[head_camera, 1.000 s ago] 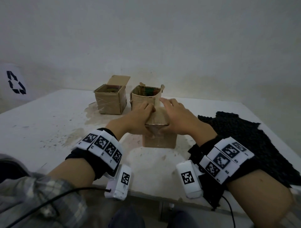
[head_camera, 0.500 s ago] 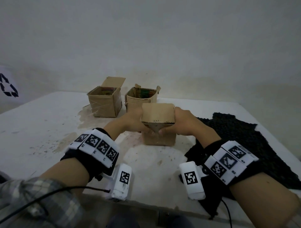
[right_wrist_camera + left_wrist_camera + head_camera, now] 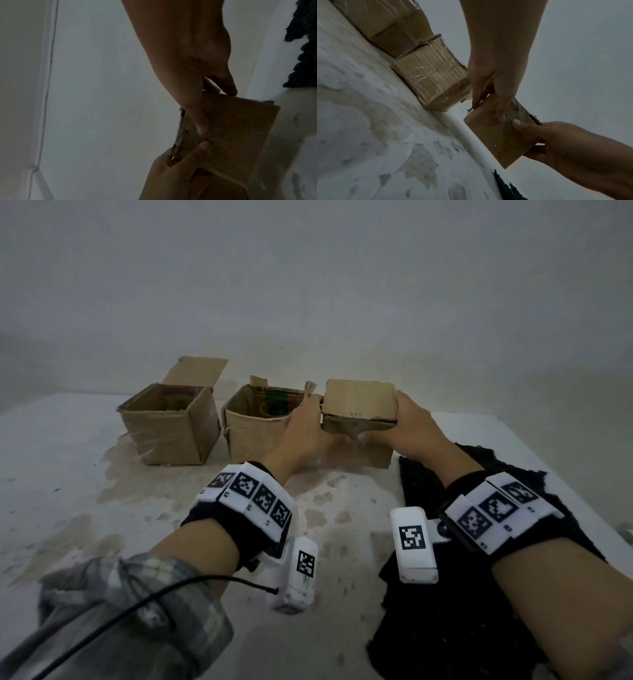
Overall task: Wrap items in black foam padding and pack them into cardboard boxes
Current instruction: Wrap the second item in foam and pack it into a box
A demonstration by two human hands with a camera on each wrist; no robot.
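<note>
A closed brown cardboard box (image 3: 359, 404) is held between both hands at the right end of a row of boxes. My left hand (image 3: 306, 424) grips its left side and my right hand (image 3: 411, 422) grips its right side. In the left wrist view, the left hand (image 3: 493, 86) has its thumb on the box (image 3: 494, 139), and the right hand (image 3: 565, 142) clasps the opposite edge. The right wrist view shows the box (image 3: 233, 128) with both thumbs on its front face. Whether the box touches the table I cannot tell. A black foam sheet (image 3: 479, 594) lies at the right.
Two open cardboard boxes stand at the back of the white table (image 3: 68, 474): one at the left (image 3: 168, 429) with a raised flap, one (image 3: 257, 436) right beside the held box, holding something colourful. A pale wall rises just behind the table.
Both hands have carried the closed box from the middle of the table away from me, up beside the right open box. The grip on its two sides is the same.
</note>
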